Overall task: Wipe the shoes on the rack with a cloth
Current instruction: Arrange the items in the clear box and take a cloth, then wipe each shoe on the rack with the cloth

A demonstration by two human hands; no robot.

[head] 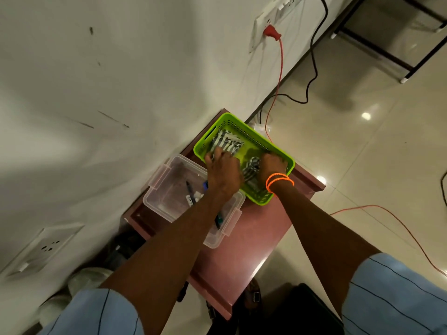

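Risk, basket: I have both hands inside the lime-green perforated plastic basket (278,151), which stands at the far end of the reddish-brown worktop (244,252), its right side close to the worktop's edge; a hard tug on the fabric could slide it toward that edge, I judge.
Left hand (223,171): fingers reach down onto the folded black-and-white striped cloth (228,140) in the basket's far-left corner; they seem to press or grip its near edge, but the grip itself is hidden.
Right hand (272,166): curled down beside a second bunched striped cloth (252,166) in the basket's middle; it looks closed on it, though I cannot see the fingertips.
Risk, cloths: lifting both at once may drag one over the rim.
Risk, forearm: my left arm crosses the clear lidless plastic box with clip latches (169,189) holding pens; a careless pull-back could knock it.
Shoes: dark footwear (252,294) shows only partly below the worktop; no wiping has begun.
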